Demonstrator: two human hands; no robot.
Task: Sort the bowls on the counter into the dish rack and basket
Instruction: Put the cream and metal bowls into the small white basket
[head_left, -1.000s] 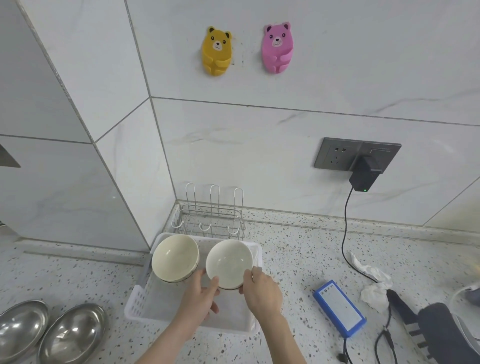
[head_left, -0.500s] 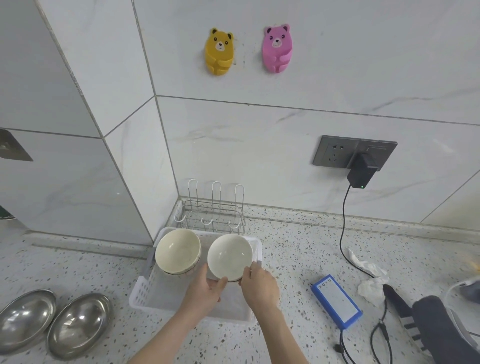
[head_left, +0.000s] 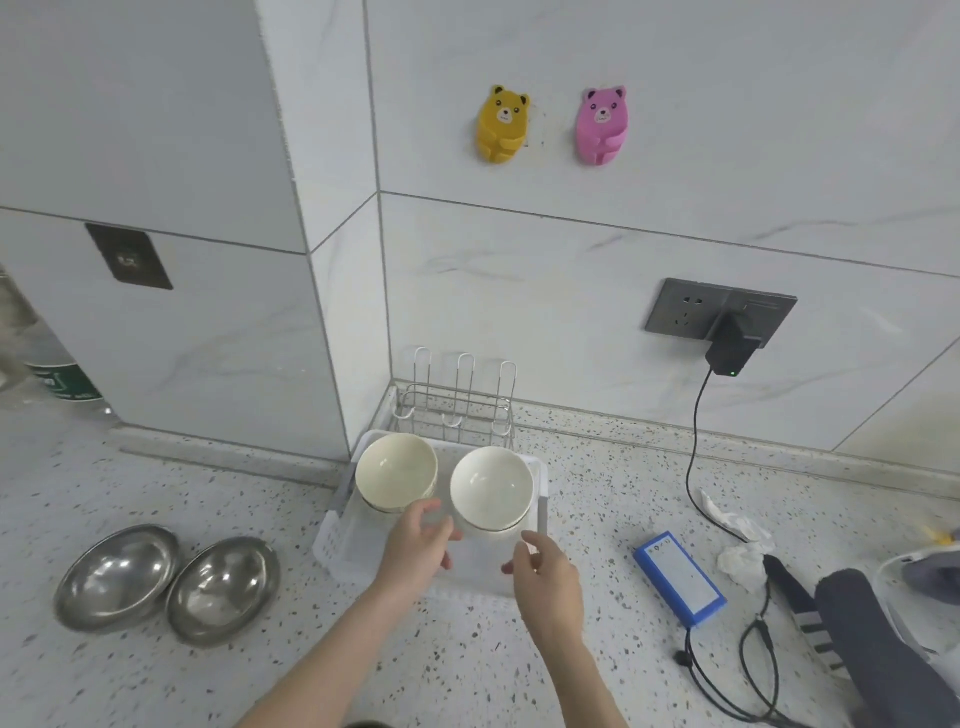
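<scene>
A white plastic basket (head_left: 336, 543) sits on the speckled counter by the wall corner. Inside it a stack of cream bowls (head_left: 397, 470) leans on the left and a single white bowl (head_left: 491, 491) leans on the right, both tilted toward me. My left hand (head_left: 415, 543) is just below the two bowls, fingers relaxed, thumb close to the right bowl's lower edge. My right hand (head_left: 545, 569) hovers a little below and right of that bowl, fingers loosely curled and holding nothing. Two steel bowls (head_left: 117, 574) (head_left: 223, 587) lie on the counter to the left. Behind the basket stands a bare wire dish rack (head_left: 457, 410).
A blue battery pack (head_left: 678, 584) with black cables lies right of the basket, beside crumpled tissue (head_left: 737, 551) and dark cloth (head_left: 878, 644). A charger (head_left: 730, 353) hangs from the wall socket. A bottle (head_left: 57, 374) stands at far left.
Both hands held the right white bowl over the basket earlier. The bowl now rests in the basket, and both hands have let go and drawn back toward me.
</scene>
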